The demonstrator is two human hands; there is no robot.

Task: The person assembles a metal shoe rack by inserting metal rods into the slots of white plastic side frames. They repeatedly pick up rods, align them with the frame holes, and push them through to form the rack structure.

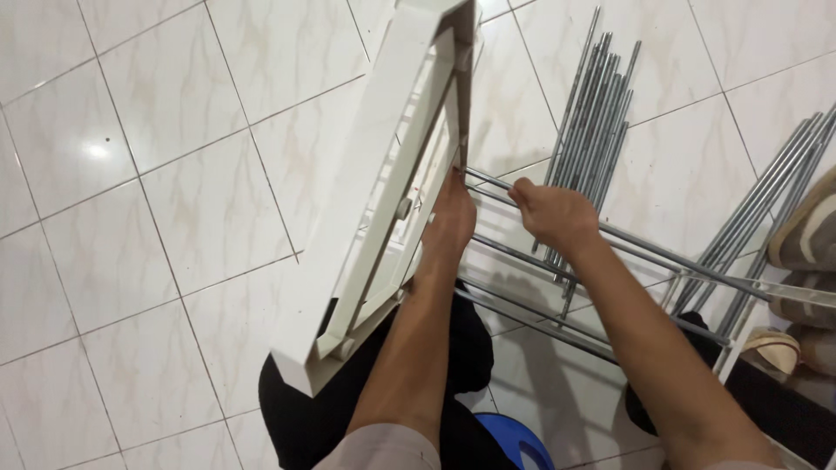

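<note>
A white flat panel with a raised frame on its underside [366, 174] stands on edge, tilted, resting against my lap. My left hand [450, 218] reaches behind the panel's inner side, fingers flat against it near where a metal rod [662, 252] meets the panel. My right hand [553, 216] is closed around that same grey metal rod, close to its end. Two more rods [522, 305] run parallel below it, all pointing into the panel.
A bundle of loose grey metal rods [596, 104] lies on the white tiled floor [157, 218] behind my hands. More rods [775, 200] lean at the right beside striped cushions [805, 231]. A blue round object [509, 439] sits below my lap.
</note>
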